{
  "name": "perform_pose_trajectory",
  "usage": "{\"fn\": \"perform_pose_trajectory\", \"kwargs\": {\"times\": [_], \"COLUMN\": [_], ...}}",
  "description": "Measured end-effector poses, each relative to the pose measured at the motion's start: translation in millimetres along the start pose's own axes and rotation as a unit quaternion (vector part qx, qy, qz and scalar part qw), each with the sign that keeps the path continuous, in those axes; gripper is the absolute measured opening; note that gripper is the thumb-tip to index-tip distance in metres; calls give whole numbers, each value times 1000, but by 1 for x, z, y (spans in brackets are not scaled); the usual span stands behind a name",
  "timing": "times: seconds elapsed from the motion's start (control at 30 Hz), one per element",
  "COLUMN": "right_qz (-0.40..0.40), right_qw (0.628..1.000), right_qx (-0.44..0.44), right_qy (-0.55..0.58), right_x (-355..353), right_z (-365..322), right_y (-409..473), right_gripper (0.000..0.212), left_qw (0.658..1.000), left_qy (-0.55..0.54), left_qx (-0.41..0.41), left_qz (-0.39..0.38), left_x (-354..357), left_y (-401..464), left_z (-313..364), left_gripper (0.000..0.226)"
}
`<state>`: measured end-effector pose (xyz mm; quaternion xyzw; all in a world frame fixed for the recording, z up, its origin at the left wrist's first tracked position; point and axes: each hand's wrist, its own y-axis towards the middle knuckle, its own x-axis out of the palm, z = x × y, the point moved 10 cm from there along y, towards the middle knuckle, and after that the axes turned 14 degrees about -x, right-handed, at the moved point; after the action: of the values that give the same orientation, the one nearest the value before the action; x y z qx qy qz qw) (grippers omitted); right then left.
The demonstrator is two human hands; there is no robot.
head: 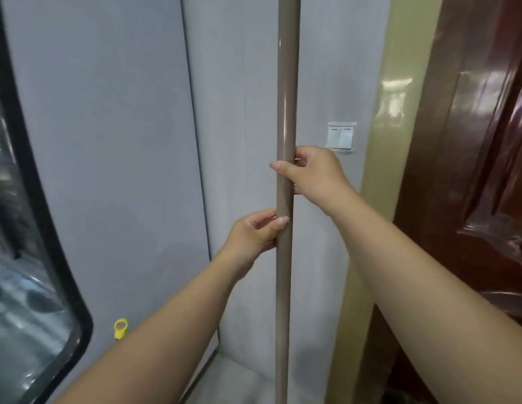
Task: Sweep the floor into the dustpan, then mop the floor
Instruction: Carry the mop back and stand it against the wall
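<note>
The right hand [311, 173] wraps its fingers [278, 165] round a glossy taupe round pole [286, 112], thumb across the front. Just below it the left hand [255, 233] closes on the same upright pole, thumb tip [283, 220] pressed to it. One pole, two hands. Behind the fingers stands a pale grey wall [108, 141]; right of them, a white double light switch [341, 137], a yellow-green strip [382, 141] and a dark red-brown glossy wooden door [487, 141]. Far left, a black-framed window [26, 228]; below, a small yellow ring hook [120, 328].
</note>
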<state>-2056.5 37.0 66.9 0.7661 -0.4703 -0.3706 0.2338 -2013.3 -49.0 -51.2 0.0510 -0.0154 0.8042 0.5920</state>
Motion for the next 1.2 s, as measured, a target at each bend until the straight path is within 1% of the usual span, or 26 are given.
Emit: {"fn": "perform_pose_trajectory", "kwargs": {"times": [0.23,0.33,0.53,0.83,1.03,1.2], "right_qz": [5,11,-11,-59,-64,-69], "right_qw": [999,997,997,997,995,992], "right_qx": [-46,-61,-67,-48,-35,-42], "right_qy": [-28,-50,-45,19,74,101], "right_x": [46,68,118,182,192,202], "right_z": [20,28,52,109,161,192], "right_y": [62,89,128,160,198,237], "right_gripper": [11,13,12,15,14,9], "left_qw": [999,999,998,993,979,967], "left_qy": [-21,-12,-17,22,78,128], "left_qx": [38,49,51,13,-12,4], "left_qz": [-3,-5,19,115,187,221], "left_x": [-47,-72,-121,-179,-199,-211], "left_y": [57,85,124,167,221,260], "left_z": [15,21,19,-5,-9,4], "left_gripper": [16,18,20,14,11,12]}}
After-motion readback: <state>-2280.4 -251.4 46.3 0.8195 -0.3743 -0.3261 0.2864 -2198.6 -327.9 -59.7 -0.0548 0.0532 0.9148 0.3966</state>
